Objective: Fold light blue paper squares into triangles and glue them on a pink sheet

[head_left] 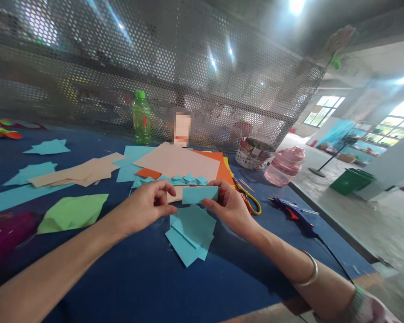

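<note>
My right hand (234, 206) pinches a small folded piece of light blue paper (197, 195) by its right end, thumb in front. My left hand (153, 199) is just left of that paper, its fingers curled and the thumb apart, with nothing visible gripped. Behind the folded paper, part of a peach paper strip (175, 194) shows. Just beyond both hands lies a row of pointed blue folded pieces (188, 179). Below the hands, several blue paper squares (191, 229) overlap on the blue table (131, 278).
Peach sheets (182, 159) and orange paper (215, 158) lie behind. Yellow-handled scissors (254, 204) and a glue gun (294, 215) are at right, near a pink jug (285, 166). A green bottle (141, 119) stands by the mesh screen (104, 76). Green paper (74, 211) lies left.
</note>
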The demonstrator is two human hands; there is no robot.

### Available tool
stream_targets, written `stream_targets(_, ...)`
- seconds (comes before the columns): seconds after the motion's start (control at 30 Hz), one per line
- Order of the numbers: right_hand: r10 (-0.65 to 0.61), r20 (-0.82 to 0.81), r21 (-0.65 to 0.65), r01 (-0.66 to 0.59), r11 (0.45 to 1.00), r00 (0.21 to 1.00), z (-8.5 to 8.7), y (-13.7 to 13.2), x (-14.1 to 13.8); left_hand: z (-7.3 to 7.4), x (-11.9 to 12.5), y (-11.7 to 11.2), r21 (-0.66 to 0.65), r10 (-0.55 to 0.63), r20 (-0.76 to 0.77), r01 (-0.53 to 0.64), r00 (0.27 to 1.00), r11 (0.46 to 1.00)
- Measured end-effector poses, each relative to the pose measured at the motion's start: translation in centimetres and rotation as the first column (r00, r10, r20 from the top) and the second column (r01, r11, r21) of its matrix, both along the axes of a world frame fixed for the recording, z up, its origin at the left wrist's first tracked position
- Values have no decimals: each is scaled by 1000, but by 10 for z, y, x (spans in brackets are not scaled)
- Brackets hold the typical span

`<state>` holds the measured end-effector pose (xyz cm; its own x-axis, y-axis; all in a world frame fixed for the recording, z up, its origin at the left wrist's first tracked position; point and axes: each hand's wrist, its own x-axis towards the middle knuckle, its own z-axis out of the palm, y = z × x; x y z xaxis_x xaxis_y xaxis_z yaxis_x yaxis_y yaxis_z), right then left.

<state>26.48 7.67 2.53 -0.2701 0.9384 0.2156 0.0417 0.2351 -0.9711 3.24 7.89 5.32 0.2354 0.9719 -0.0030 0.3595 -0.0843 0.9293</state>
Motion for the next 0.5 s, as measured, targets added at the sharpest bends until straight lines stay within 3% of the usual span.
stream_targets(0.23, 53, -14, -20, -54, 998, 998, -2, -5, -5, -4, 9, -6, -62, -65, 99, 71, 993, 996)
stream_targets(0.5, 73, 32, -7, -72, 997, 997, -3, -5, -6, -7, 9, -5, -106, -51, 23, 53, 998, 993)
